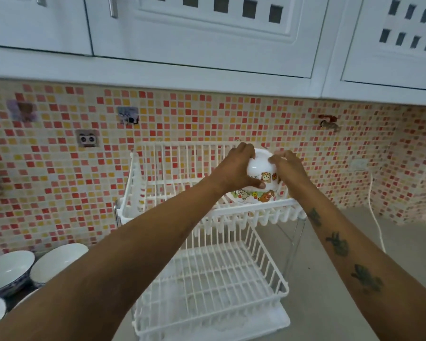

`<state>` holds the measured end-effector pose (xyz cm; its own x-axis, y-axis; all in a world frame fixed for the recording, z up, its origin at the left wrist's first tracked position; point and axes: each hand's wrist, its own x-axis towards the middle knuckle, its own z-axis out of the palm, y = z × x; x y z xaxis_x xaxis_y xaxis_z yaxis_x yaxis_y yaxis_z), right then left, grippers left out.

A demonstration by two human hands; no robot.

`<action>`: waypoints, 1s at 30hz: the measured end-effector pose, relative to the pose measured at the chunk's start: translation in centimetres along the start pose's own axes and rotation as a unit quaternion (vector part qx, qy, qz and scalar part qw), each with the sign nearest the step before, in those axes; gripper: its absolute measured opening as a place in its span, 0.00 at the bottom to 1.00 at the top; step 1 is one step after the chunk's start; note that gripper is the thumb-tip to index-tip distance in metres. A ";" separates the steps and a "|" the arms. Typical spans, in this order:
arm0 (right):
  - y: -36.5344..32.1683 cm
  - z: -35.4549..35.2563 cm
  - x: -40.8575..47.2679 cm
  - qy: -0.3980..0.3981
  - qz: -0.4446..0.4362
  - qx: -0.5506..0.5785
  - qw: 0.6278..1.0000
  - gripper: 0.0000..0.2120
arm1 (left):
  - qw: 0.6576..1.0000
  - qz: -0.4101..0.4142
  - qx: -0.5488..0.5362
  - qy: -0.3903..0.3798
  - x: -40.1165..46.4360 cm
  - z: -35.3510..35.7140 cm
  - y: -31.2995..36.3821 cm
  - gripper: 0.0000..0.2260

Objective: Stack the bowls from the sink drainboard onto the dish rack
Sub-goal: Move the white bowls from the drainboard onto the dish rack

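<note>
Upturned cartoon bowl (260, 177) (both hands gripping) over dish rack (207, 267)

Two bare forearms run up from the bottom edge toward the middle of the frame, with no sleeves, watch or rings in sight. The left hand (234, 168) and its forearm carry no markings. The right hand (289, 172) is likewise unadorned, but its forearm, at the lower right of the frame, bears three dark tattoos in a row (shapes too blurred to identify).
</note>
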<state>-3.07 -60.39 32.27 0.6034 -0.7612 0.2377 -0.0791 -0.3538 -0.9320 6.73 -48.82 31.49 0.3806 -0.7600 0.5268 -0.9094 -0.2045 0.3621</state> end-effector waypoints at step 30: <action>-15.4 18.3 -14.1 -0.087 -0.267 0.144 0.949 0.11 | 0.892 -0.239 -0.245 0.295 -16.2 -20.2 -8.0 0.12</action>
<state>4.11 -34.26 38.25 0.6198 -0.4051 0.6721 0.4807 -0.4810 -0.7332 11.25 -22.42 35.64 0.8583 -0.1726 0.4832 -0.4926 -0.0136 0.8702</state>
